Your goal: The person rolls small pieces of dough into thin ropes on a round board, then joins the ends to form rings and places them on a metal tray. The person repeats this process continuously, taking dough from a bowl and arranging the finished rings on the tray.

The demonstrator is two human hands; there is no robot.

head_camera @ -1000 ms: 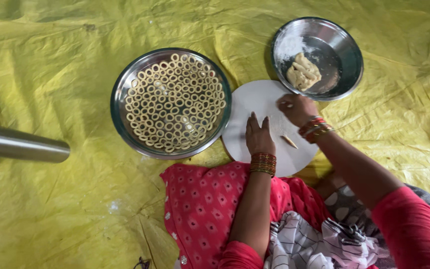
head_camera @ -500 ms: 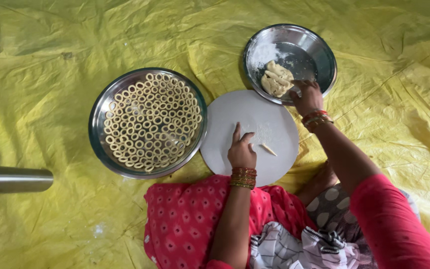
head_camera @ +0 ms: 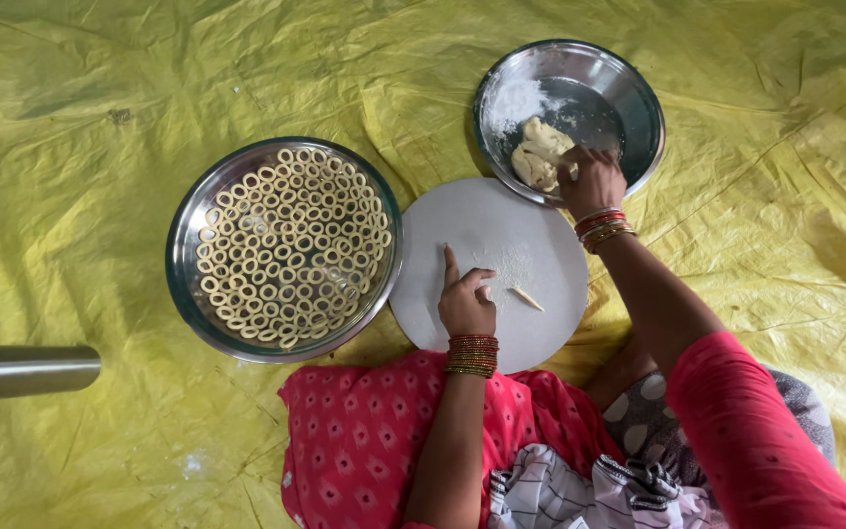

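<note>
A home cooking spot on the floor: a yellow plastic sheet (head_camera: 100,98) is spread as the work surface, carrying a steel tray of dough rings (head_camera: 286,250), a round white board (head_camera: 487,230) and a steel bowl (head_camera: 629,93) with dough and flour.

A crumpled yellow tarp (head_camera: 129,88) covered the whole floor, creased and faintly stained. Soft daylight lay evenly over it. A steel cylinder (head_camera: 22,370) jutted in from the left edge.

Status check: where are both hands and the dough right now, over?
Right hand in the steel bowl, fingers on the dough lump. Left hand resting on the white round board, beside a small dough stick. Nothing in the way.
</note>
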